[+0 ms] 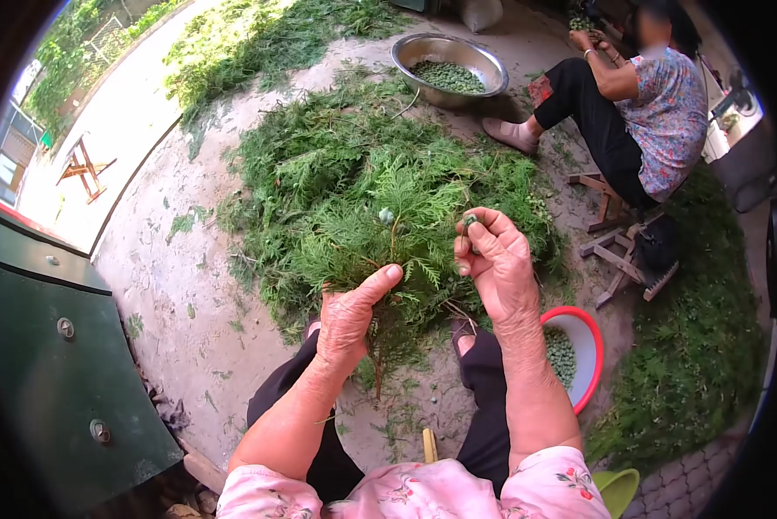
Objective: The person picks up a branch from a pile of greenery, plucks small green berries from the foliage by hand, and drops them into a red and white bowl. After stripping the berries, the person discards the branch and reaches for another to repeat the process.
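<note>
My left hand (pixel 352 316) is closed round the stem of a green, scaly-leaved conifer sprig (pixel 371 246), thumb on top. One pale blue-green cone (pixel 386 214) shows among its leaves. To the right, my right hand (pixel 499 259) pinches a small green cone (pixel 470 221) between thumb and fingertips, apart from the sprig. Beyond both hands spreads a heap of cut conifer branches (pixel 319 164). By my right forearm stands a white basin with a red rim (pixel 597 346), holding many picked green cones (pixel 560 356).
A metal basin (pixel 492 65) with more cones stands beyond the heap. At upper right a seated person (pixel 656 121) holds a sprig. Wooden folding stools (pixel 617 259) stand behind that person. More branches (pixel 691 346) lie at right; a green metal panel (pixel 60 372) is at left.
</note>
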Demonstrator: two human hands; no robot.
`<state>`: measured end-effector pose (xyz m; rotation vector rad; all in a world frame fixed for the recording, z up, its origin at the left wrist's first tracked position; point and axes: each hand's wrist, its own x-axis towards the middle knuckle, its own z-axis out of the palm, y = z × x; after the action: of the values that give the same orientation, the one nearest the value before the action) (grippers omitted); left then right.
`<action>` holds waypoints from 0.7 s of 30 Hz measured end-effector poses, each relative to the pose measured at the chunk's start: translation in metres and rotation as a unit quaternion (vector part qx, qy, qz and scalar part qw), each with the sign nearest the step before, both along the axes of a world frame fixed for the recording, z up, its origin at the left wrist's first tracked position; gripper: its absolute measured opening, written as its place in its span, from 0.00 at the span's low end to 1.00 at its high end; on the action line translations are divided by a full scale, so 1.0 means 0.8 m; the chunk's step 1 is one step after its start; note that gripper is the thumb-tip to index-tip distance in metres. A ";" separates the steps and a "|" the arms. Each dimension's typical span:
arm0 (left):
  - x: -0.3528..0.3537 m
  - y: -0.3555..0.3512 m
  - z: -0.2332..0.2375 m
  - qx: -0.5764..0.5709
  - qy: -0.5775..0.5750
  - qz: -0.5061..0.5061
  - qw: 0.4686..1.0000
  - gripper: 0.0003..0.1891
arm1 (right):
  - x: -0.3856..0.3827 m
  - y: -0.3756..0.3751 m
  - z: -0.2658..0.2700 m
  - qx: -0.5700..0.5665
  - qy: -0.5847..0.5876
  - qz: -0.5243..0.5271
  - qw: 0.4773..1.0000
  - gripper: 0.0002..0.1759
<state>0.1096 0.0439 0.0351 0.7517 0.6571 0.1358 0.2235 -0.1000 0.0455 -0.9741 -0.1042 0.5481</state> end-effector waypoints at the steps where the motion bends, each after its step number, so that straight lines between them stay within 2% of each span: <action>1: 0.000 -0.002 0.000 0.000 0.000 0.000 1.000 0.16 | -0.003 0.002 0.005 0.000 0.000 0.000 1.000 0.07; 3: 0.001 -0.006 -0.001 0.042 -0.012 0.003 0.999 0.17 | -0.012 0.009 0.020 0.096 0.087 0.004 0.992 0.07; 6: 0.000 -0.007 0.002 0.037 -0.010 -0.013 0.999 0.19 | -0.006 -0.002 0.004 0.126 0.106 0.050 0.985 0.06; 8: -0.001 -0.004 0.001 0.028 -0.007 -0.031 0.999 0.20 | -0.003 -0.003 -0.008 0.098 0.113 0.040 0.988 0.07; 11: -0.001 -0.002 0.003 0.015 0.007 -0.058 0.998 0.20 | 0.007 -0.012 -0.029 -0.076 0.016 0.051 0.996 0.08; 15: 0.000 -0.004 0.013 0.031 0.000 -0.097 0.995 0.19 | -0.001 -0.014 0.003 -0.122 0.022 0.051 0.991 0.12; 18: 0.001 -0.005 0.016 0.025 -0.011 -0.101 0.994 0.19 | 0.004 -0.020 0.008 -0.165 -0.057 0.187 0.967 0.17; 19: 0.001 -0.005 0.014 0.025 -0.011 -0.101 0.994 0.19 | 0.003 -0.020 0.009 -0.157 -0.042 0.196 0.967 0.21; 21: 0.002 -0.006 0.008 0.059 -0.019 -0.103 0.993 0.20 | -0.001 -0.016 0.008 -0.125 -0.084 0.188 0.971 0.19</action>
<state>0.1113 0.0392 0.0418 0.9242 0.5356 -0.0016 0.2229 -0.1126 0.0523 -1.2564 -0.3843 0.8411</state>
